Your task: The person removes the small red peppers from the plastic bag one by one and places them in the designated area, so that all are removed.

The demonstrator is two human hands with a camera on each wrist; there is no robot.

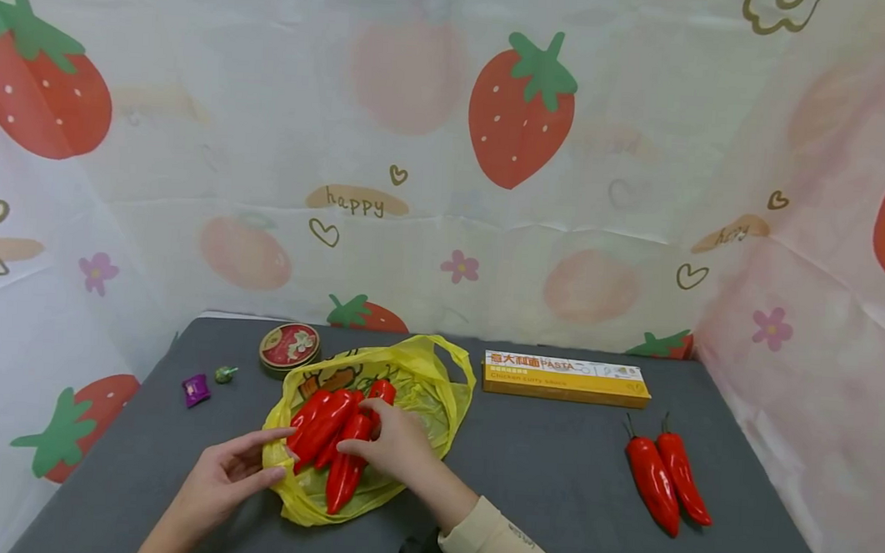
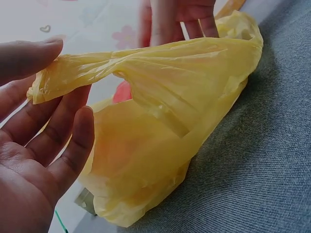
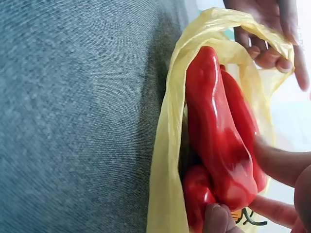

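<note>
A yellow plastic bag lies with its mouth spread on the table, and several red chili peppers are inside it. My left hand pinches the bag's near-left rim between thumb and fingers; the left wrist view shows the stretched film between them. Reaching into the bag, my right hand grips a chili pepper with its thumb and fingers. From the right wrist, a large glossy pepper lies along the bag, with others partly hidden beside and below it.
Two chili peppers with dark stems lie at the right. A yellow and white pasta box is at the back. On the left are a round red tin, a purple packet and a small green item. Patterned cloth encloses the table.
</note>
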